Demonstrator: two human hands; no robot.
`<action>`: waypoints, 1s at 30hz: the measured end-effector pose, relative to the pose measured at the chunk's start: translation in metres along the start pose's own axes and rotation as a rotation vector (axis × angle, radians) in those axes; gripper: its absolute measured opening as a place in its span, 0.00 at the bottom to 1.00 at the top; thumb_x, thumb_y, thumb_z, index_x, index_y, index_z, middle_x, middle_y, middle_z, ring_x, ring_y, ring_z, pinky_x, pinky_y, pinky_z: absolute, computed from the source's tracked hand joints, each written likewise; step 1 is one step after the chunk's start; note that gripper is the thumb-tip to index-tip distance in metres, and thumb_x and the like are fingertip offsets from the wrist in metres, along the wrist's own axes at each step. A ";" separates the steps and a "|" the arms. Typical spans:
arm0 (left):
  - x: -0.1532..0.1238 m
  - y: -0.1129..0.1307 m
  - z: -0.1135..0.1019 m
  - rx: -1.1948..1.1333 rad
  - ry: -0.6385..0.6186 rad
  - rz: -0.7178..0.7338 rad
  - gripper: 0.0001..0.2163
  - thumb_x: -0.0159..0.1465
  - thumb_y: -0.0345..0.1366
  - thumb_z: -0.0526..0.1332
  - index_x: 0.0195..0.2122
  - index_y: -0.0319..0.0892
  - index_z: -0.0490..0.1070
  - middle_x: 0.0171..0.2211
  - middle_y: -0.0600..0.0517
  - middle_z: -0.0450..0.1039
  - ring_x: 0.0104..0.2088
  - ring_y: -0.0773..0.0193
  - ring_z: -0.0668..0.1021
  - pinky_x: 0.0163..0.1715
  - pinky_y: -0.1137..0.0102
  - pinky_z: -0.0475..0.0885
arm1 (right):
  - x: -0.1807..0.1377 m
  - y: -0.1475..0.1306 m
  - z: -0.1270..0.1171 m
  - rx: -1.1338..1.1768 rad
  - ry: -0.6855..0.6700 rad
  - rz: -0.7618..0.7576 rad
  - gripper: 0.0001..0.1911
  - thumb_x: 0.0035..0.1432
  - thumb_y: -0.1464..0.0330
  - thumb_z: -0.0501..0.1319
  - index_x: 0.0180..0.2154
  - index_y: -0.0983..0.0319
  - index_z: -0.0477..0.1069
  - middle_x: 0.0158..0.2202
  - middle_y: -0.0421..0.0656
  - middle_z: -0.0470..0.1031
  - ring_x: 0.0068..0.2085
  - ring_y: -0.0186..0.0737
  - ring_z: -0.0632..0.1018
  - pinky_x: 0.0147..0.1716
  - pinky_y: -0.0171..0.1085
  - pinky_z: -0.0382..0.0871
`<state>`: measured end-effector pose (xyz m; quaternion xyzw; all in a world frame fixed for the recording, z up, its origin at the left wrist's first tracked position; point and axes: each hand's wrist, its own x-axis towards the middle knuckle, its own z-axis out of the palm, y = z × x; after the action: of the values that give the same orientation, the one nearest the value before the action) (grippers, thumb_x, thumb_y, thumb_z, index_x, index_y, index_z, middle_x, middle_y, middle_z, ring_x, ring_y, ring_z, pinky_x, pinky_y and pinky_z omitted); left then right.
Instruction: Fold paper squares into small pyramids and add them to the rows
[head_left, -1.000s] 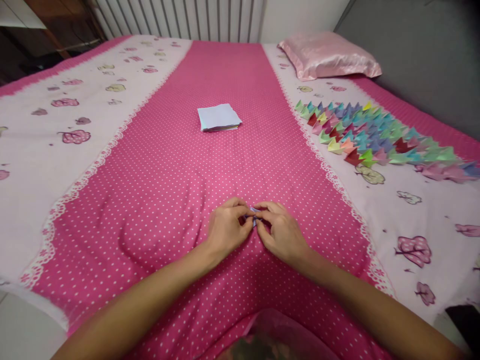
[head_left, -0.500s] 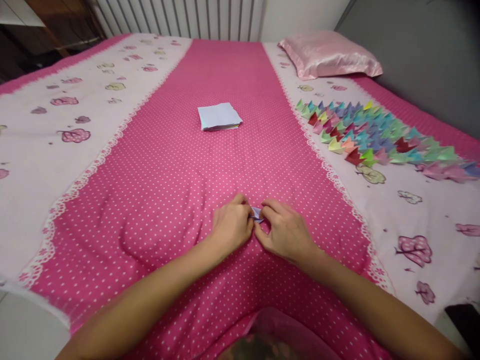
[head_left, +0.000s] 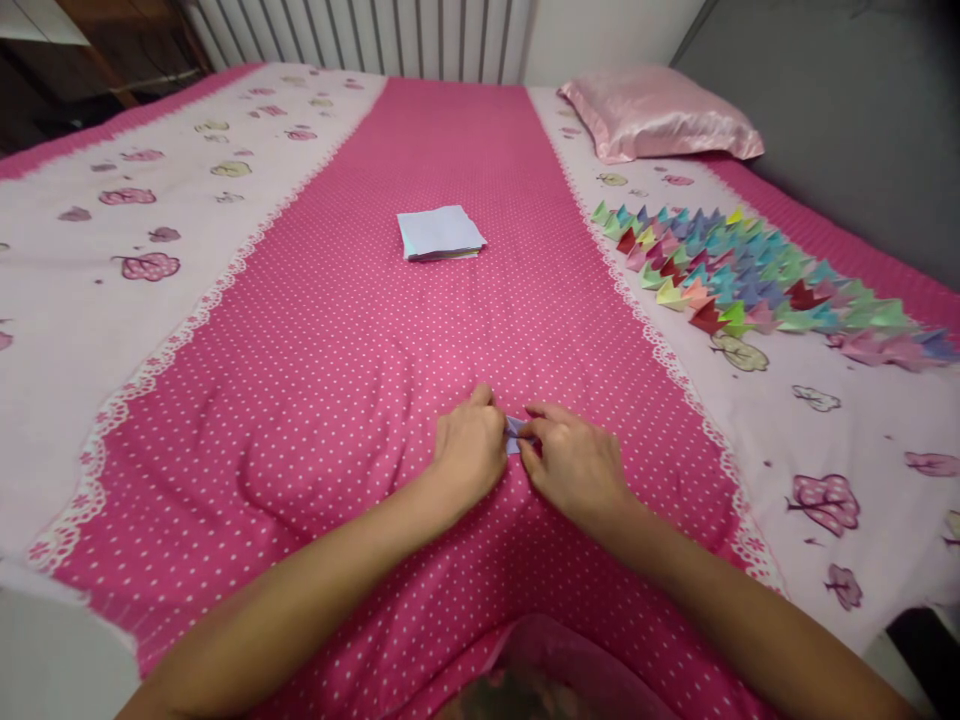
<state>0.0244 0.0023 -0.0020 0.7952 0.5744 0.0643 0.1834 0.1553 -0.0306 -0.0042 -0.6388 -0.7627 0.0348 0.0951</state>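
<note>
A small piece of folded lavender paper shows between my two hands, just above the pink dotted bedspread. My left hand has its fingers closed on the paper's left side. From the right, my right hand pinches the other side between thumb and fingers. Much of the paper is hidden behind the fingers, so its full folded shape cannot be made out. Farther up the bed lies a stack of square paper sheets, with a pale lavender sheet on top.
Rows of many-coloured folded paper pieces with pointed tips stand on the bed at right. Behind them lies a pink satin pillow. A slatted white headboard or rail borders the far end. A dark object sits at the lower right.
My hands have shifted slightly, and a little more of the lavender paper's lower part shows between them. Both still grip it. The stack and the folded pieces stay in place.
</note>
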 end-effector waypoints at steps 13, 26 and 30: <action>0.003 -0.010 0.000 -0.045 -0.004 0.007 0.07 0.59 0.28 0.56 0.29 0.38 0.74 0.35 0.48 0.72 0.32 0.64 0.74 0.31 0.71 0.65 | 0.009 0.005 0.018 0.179 0.085 -0.178 0.12 0.58 0.74 0.54 0.34 0.63 0.76 0.49 0.47 0.73 0.46 0.45 0.72 0.43 0.41 0.69; -0.004 0.005 -0.014 0.342 -0.051 0.064 0.12 0.62 0.26 0.51 0.35 0.36 0.75 0.36 0.43 0.70 0.33 0.57 0.75 0.25 0.68 0.65 | 0.007 0.000 0.018 0.114 0.088 -0.173 0.12 0.59 0.75 0.53 0.36 0.64 0.75 0.48 0.47 0.74 0.44 0.45 0.72 0.41 0.41 0.68; -0.006 0.009 -0.009 0.383 -0.041 0.118 0.13 0.62 0.24 0.50 0.35 0.36 0.74 0.37 0.42 0.69 0.41 0.54 0.72 0.30 0.68 0.67 | 0.005 -0.008 0.010 -0.069 0.050 -0.138 0.12 0.60 0.74 0.53 0.35 0.65 0.76 0.49 0.51 0.73 0.43 0.48 0.71 0.40 0.45 0.66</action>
<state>0.0280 -0.0040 0.0104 0.8491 0.5245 -0.0517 0.0363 0.1451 -0.0265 -0.0125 -0.5882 -0.8031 -0.0141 0.0944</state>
